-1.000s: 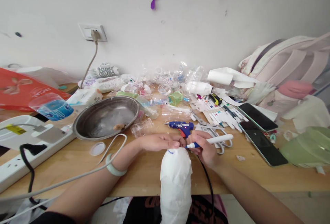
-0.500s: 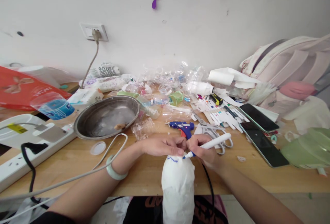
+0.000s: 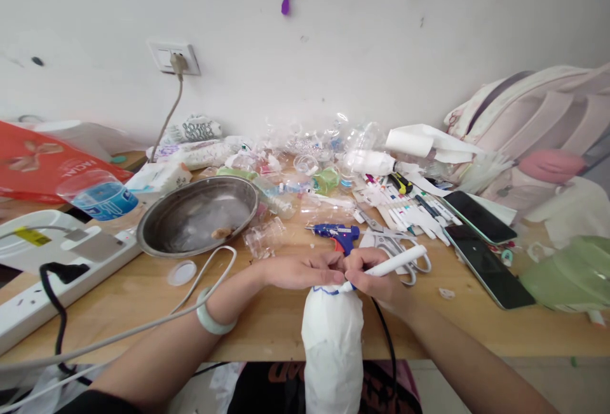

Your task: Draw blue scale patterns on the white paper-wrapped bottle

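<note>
A white paper-wrapped bottle shape point(image 3: 332, 344) lies lengthwise over the table's near edge, pointing away from me. My left hand point(image 3: 298, 270) has its fingers closed on the far end of it, a pale green bangle point(image 3: 210, 320) on the wrist. My right hand point(image 3: 374, 274) grips a white marker with a blue tip point(image 3: 393, 263), the tip touching the wrapped end beside a blue line drawn there. A blue glue gun point(image 3: 336, 233) lies just beyond both hands.
A steel bowl point(image 3: 197, 216) sits left of centre, a white power strip point(image 3: 57, 274) with cables at far left. Cut clear plastic bottles point(image 3: 305, 153) crowd the back. Markers point(image 3: 405, 207), scissors point(image 3: 398, 246) and two phones point(image 3: 481, 236) lie right, with a pink backpack point(image 3: 534, 122) behind.
The marker tip has moved across the wrapped end, and the blue line there has grown longer. The wrapped object has shifted slightly toward me. The left hand keeps its hold.
</note>
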A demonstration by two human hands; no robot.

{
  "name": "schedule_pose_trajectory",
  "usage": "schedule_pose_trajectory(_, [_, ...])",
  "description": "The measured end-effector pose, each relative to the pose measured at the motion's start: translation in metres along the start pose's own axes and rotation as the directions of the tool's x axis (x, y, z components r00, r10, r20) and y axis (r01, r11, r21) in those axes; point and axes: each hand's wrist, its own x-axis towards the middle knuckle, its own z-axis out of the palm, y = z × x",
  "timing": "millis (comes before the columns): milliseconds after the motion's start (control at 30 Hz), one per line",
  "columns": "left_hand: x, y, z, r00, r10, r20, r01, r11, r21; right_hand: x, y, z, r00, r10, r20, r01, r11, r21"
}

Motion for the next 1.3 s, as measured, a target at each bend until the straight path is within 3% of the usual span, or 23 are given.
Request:
schedule_pose_trajectory(333, [0.0, -0.002, 0.0, 0.999, -0.026, -0.023, 0.025, 1.0, -0.014, 0.001, -0.008, 0.0, 0.999, -0.035, 0.015, 0.037, 0.994, -0.103])
schedule_pose_trajectory(667, [0.001, -0.01, -0.002, 1.0, -0.019, -0.017, 0.02, 1.0, 0.014, 0.002, -0.008, -0.001, 1.0, 0.003, -0.005, -0.003, 0.998, -0.066])
schedule_pose_trajectory(1300, [-0.001, -0.012, -0.004, 1.0, 0.012, 0.005, -0.012, 1.0, 0.006, 0.001, -0.001, -0.003, 0.998, -0.07, 0.0, 0.07, 0.997, -0.028])
